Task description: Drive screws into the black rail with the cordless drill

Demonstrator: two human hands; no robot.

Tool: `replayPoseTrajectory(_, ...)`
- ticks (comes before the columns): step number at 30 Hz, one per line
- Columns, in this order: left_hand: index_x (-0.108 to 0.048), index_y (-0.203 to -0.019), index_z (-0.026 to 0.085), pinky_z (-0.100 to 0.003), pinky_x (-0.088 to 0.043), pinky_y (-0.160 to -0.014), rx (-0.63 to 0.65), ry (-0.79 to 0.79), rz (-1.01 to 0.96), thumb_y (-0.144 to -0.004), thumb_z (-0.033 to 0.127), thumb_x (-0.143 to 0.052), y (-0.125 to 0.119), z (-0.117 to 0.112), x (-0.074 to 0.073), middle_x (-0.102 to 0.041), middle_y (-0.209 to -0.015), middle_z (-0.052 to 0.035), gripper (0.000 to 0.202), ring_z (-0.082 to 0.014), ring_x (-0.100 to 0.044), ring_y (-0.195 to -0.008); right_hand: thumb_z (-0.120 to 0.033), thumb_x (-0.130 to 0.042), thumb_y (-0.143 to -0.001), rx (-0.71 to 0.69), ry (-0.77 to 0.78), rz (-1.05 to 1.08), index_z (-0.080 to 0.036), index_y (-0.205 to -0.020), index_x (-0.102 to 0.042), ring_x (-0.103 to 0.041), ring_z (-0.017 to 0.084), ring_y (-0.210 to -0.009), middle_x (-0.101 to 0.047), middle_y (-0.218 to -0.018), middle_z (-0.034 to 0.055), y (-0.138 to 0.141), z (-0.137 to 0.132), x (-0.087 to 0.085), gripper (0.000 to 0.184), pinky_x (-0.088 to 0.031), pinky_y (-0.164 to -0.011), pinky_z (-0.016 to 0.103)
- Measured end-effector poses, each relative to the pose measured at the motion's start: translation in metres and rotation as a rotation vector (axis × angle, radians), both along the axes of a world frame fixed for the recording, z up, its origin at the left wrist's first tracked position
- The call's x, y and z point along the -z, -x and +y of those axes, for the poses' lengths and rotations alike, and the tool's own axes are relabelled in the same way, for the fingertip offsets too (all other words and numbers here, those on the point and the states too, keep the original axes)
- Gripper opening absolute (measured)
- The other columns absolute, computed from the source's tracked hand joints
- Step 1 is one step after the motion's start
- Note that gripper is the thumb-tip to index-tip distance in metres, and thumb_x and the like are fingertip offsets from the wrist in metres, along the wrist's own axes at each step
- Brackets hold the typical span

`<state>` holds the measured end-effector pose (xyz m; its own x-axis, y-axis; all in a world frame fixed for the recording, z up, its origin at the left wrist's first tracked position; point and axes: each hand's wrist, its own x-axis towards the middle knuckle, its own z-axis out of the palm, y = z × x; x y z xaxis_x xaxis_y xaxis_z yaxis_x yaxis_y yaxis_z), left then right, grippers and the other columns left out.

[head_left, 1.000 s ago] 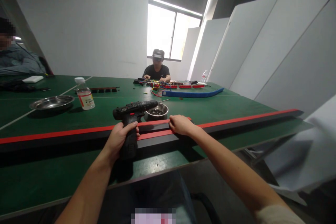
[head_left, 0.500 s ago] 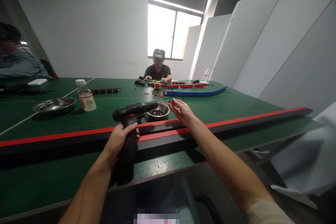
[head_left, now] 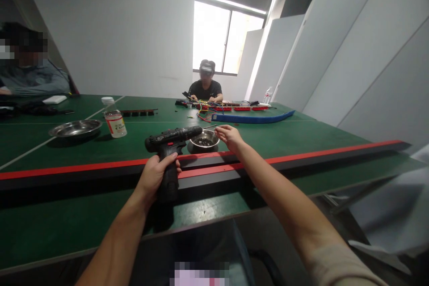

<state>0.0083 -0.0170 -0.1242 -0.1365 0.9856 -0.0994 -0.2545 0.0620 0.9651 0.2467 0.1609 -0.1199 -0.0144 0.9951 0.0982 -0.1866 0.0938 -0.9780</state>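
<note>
My left hand (head_left: 156,177) is wrapped round the grip of a black cordless drill (head_left: 170,138), which points right with its bit toward a small steel bowl (head_left: 204,139) holding dark screws. My right hand (head_left: 229,136) hovers at the bowl's right rim, close to the bit's tip, with its fingers pinched together; what they hold is too small to make out. Under both hands a long black bar with red strips (head_left: 301,157) lies across the green table (head_left: 67,228).
A clear bottle (head_left: 115,118) and a steel plate (head_left: 75,128) stand at the left. A person sits at the far end behind coloured wires, red parts and a blue strip (head_left: 253,119). Another person sits at the far left. White panels line the right side.
My right hand left the red-striped bar, rose to the drill bit's tip, then sank to the bowl's rim. The left hand kept hold of the drill. The view shifted slightly.
</note>
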Motion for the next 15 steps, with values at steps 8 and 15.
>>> replayPoseTrajectory(8, -0.066, -0.079, 0.012, -0.024, -0.05, -0.046, -0.063, -0.02, -0.017, -0.07, 0.041, -0.081, -0.003, 0.001, -0.001, -0.068, -0.063, -0.0032, 0.034, -0.0149, -0.063, -0.049, -0.012, -0.082, -0.069, -0.026, -0.03, -0.567, -0.014, -0.07, -0.067, -0.057, 0.013, -0.052, -0.064, -0.058, 0.0024, 0.025, 0.037, 0.012, 0.015, -0.044, -0.052, 0.024)
replayPoseTrajectory(15, -0.067, -0.078, 0.011, -0.022, -0.049, -0.047, -0.052, -0.038, -0.02, -0.072, 0.042, -0.081, -0.002, 0.0, 0.0, -0.067, -0.067, -0.0028, 0.035, -0.0141, -0.064, -0.053, -0.029, -0.072, -0.085, -0.027, -0.095, -0.737, -0.015, -0.077, -0.07, -0.057, 0.012, -0.054, -0.067, -0.064, 0.0035, 0.027, 0.035, 0.015, 0.016, -0.04, -0.052, 0.022)
